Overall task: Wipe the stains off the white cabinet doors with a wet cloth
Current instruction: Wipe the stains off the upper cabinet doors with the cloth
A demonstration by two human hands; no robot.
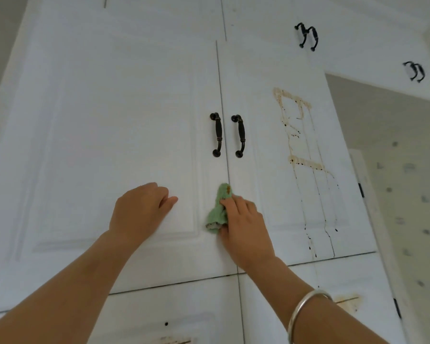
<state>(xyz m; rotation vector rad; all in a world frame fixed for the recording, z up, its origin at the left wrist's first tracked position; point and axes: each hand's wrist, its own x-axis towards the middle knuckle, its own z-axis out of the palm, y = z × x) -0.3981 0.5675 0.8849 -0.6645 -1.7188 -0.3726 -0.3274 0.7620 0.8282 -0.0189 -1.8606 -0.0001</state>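
Two white cabinet doors fill the view, the left door (109,145) and the right door (271,194). Brown stains (305,162) with long drip trails run down the right door's panel. My right hand (243,224) presses a green cloth (219,209), itself marked brown at the top, against the seam between the doors, below the two dark handles (229,135). My left hand (139,212) rests on the left door's panel with curled fingers and holds nothing. A silver bangle (305,311) sits on my right wrist.
Lower cabinet doors (184,314) below carry more brown marks at the right (348,302) and bottom edge. Upper doors with dark handles (307,36) lie above right. A patterned wall (407,194) stands to the right.
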